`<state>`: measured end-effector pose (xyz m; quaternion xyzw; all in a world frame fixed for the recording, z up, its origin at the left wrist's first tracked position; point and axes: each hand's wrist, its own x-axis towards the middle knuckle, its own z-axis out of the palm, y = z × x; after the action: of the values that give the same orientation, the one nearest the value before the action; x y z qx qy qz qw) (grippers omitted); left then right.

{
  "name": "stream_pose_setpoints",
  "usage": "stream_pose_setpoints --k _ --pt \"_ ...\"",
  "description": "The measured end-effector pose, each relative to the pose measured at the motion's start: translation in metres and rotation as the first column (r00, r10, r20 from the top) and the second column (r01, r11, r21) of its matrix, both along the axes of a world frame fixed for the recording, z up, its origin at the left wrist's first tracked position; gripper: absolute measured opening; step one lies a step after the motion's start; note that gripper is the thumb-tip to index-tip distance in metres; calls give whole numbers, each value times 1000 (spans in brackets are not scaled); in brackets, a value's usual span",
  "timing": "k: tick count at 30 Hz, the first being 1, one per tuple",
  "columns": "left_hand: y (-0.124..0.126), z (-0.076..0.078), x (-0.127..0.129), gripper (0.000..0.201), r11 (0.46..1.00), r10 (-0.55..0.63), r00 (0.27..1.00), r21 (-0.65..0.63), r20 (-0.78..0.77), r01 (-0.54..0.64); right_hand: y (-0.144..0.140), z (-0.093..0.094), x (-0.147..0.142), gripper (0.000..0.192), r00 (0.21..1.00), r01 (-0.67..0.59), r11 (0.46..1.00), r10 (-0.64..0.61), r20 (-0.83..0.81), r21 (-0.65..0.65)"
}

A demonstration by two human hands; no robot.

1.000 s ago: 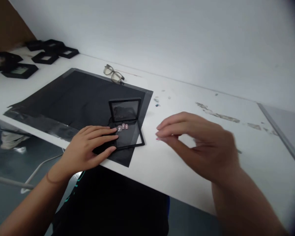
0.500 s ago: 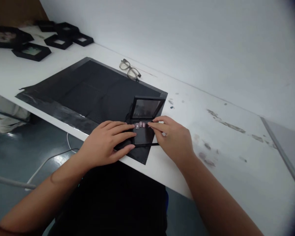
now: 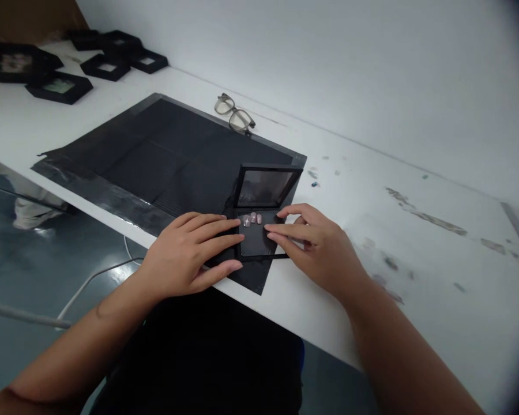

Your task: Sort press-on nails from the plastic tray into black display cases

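A black hinged display case (image 3: 255, 249) lies open on the dark mat, its windowed lid (image 3: 266, 187) standing up at the back. Inside, several small pink pieces that look like press-on nails (image 3: 253, 218) sit in a short row near the hinge; the leftmost bears a light star mark. My left hand (image 3: 190, 251) is open, fingers stretched out, fingertips at the case's left edge. Over the right side of the case, my right hand (image 3: 315, 245) has thumb and middle fingertip brought together, the index finger raised. Whatever lies between those fingertips is too small to make out.
A black mat (image 3: 155, 155) covers part of the white table (image 3: 341, 323). Eyeglasses (image 3: 236, 113) rest at its back edge. Several black hexagonal frames (image 3: 60, 87) stand at the far left. Stains mark the tabletop at right, and cables (image 3: 86, 282) hang below the front edge.
My right hand has drawn slightly back to the right from the row of pink nails, its index finger now lifted away. My left hand stays by the case's left edge. The view has shifted a little.
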<state>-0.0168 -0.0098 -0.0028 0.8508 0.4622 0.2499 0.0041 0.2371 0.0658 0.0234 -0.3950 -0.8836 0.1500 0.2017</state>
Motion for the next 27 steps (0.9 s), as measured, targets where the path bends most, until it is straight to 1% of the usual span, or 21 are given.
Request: stream_pose_setpoints --k 2,6,12,15,20,27 --pt "0 0 0 36 1000 8 1000 3 3 -8 1 -2 1 17 1000 -23 999 24 -14 23" --pt "0 0 2 34 1000 17 1000 18 5 -17 0 -3 1 15 997 -73 990 70 28 121" --pt "0 -1 2 33 999 19 1000 47 -11 -18 -3 -4 -4 17 996 -72 956 54 70 285" --pt "-1 0 2 32 998 24 1000 59 -14 -23 -3 -6 -5 17 995 -81 938 57 82 337" --pt "-1 0 2 31 997 25 1000 69 -16 -24 -4 -8 -2 18 995 -85 933 61 79 350" --pt "-1 -1 1 29 994 11 1000 105 -15 -9 -5 -7 4 16 998 -53 953 41 46 298"
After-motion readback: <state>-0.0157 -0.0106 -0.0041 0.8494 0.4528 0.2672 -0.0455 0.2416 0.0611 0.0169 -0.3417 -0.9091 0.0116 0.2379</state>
